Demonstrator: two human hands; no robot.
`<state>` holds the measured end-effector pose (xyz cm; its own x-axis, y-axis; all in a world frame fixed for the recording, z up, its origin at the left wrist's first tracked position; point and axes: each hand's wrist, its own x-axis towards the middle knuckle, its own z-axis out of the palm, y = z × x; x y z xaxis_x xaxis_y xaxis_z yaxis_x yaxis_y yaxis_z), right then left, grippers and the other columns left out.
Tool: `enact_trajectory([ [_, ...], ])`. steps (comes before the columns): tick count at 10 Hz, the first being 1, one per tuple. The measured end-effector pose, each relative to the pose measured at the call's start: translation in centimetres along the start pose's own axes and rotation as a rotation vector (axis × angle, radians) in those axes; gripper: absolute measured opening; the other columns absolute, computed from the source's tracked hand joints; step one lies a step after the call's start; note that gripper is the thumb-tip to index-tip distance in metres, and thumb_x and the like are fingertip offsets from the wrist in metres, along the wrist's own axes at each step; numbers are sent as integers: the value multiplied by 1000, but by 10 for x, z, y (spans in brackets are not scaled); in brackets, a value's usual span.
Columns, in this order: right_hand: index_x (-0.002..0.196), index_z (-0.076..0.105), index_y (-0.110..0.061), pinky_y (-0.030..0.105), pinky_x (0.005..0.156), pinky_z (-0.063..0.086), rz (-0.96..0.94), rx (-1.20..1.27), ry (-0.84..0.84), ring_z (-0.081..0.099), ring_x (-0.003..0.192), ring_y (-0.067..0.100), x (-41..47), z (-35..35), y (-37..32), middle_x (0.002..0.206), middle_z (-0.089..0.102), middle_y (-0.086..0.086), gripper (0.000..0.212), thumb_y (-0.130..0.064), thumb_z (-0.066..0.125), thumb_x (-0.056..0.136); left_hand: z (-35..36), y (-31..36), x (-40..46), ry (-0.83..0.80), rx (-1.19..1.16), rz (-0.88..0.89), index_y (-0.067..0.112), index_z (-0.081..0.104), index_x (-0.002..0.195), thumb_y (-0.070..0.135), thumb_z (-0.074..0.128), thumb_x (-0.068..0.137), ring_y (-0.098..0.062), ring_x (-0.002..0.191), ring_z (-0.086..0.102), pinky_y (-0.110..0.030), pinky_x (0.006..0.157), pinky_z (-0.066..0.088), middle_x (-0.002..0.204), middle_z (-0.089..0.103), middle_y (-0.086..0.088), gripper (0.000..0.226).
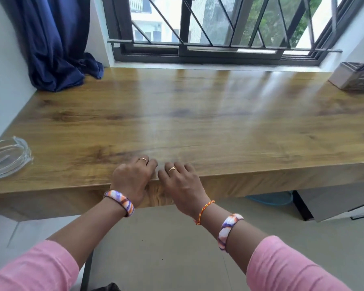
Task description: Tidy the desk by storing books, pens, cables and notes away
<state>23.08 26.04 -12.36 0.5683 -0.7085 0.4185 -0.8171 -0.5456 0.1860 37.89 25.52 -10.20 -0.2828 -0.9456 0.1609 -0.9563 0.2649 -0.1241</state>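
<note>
The left hand and right hand rest side by side, fingers curled, holding nothing, on the near edge of the brown wooden desk. A clear glass dish sits far left.

Lighting: bright daylight from the window, behind the bench. Glare: pale streaks across the glossy wood. Shadows: soft, faint. Focus: slight motion blur throughout. Distortion: wide-angle bending at frame edges.
</note>
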Motion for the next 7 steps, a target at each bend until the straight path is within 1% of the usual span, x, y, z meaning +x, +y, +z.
enact_trajectory([
  [1, 88, 39, -15, 27, 51, 37, -25, -46, 19, 55, 64, 20, 0, 1, 0, 77, 62, 0, 39, -6, 49, 51, 0, 3, 0, 15, 11, -5, 16, 61, 68, 12, 84, 17, -25, 53, 60, -20, 35, 36, 65, 59, -1, 57],
  [2, 85, 43, -16, 26, 51, 38, -28, 24, -33, 56, 65, 19, 2, 1, 1, 75, 61, -1, 40, -11, 65, 52, 2, 7, -2, -16, 19, -21, 15, 61, 73, 9, 85, 26, -26, 61, 61, -24, 38, 40, 70, 60, -3, 53],
  [3, 77, 57, -14, 24, 50, 36, 9, 210, -190, 61, 68, 24, 5, -14, 10, 74, 62, 2, 32, -17, 78, 54, -15, 18, 1, -112, -19, -58, 18, 55, 97, 19, 73, 68, -24, 95, 59, -31, 58, 47, 100, 58, -2, 34],
  [4, 99, 64, -13, 32, 60, 42, 172, 445, -305, 61, 85, 34, 7, -38, 30, 94, 65, 9, 19, -15, 60, 80, -40, 28, 18, -152, -185, -93, 23, 56, 103, 25, 54, 84, -23, 106, 56, -27, 69, 40, 113, 58, 1, 19],
  [5, 102, 63, -18, 29, 53, 41, 304, 391, 7, 64, 74, 31, 12, -66, 57, 83, 69, 5, 23, -11, 58, 81, -73, 50, 46, 79, -311, -61, 25, 59, 103, 16, 50, 84, -25, 98, 61, -30, 70, 45, 107, 63, 2, 23],
  [6, 103, 61, -17, 25, 57, 47, 380, 178, 446, 66, 74, 23, 32, -97, 105, 82, 70, -1, 28, -11, 55, 77, -109, 76, 92, 557, -587, 69, 19, 61, 110, 9, 58, 78, -28, 92, 65, -37, 69, 55, 106, 67, -2, 34],
  [7, 114, 55, -16, 31, 85, 44, 469, 50, 609, 62, 101, 23, 53, -139, 156, 107, 67, 3, 32, -18, 44, 84, -157, 101, 137, 846, -595, 199, 12, 59, 113, 17, 52, 77, -27, 99, 62, -33, 73, 54, 111, 64, -7, 37],
])
